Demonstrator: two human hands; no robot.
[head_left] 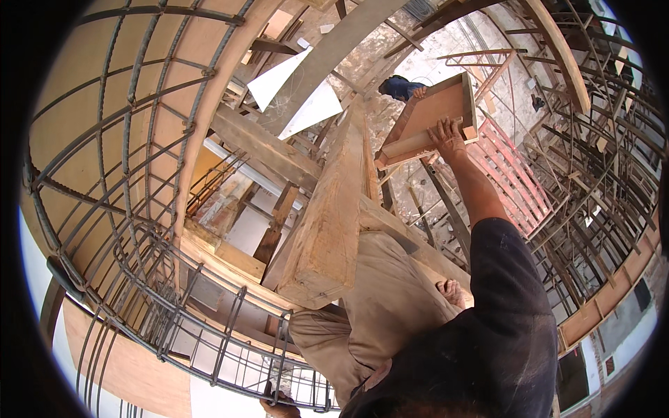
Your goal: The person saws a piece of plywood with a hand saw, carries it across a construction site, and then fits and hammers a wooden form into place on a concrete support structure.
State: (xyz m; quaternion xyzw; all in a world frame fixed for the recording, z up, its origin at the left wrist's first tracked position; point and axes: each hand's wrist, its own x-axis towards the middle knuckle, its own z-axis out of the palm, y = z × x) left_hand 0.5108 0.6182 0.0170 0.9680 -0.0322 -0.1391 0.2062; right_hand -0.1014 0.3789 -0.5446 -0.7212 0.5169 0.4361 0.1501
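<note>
My right hand [448, 136] is stretched out far to the right, its fingers hooked over the near edge of a timber-framed plywood panel [437, 113]. The panel is tilted, its shallow framed side facing up. On its far side, another person's hand [419, 92] also touches the frame; a dark blue garment [398, 88] shows beside it. At the bottom edge, my left hand [281, 407] closes around a bar of the steel rebar cage [230, 327]. Part of that hand is cut off by the frame.
A thick timber beam [324, 251] rises before my legs, with a crossing plank [268, 143] behind it. Rebar and plywood [77, 150] curve along the left. Bare toes [451, 292] rest near a beam. Far below stand a red slatted panel [509, 174] and timber scaffolding [592, 188].
</note>
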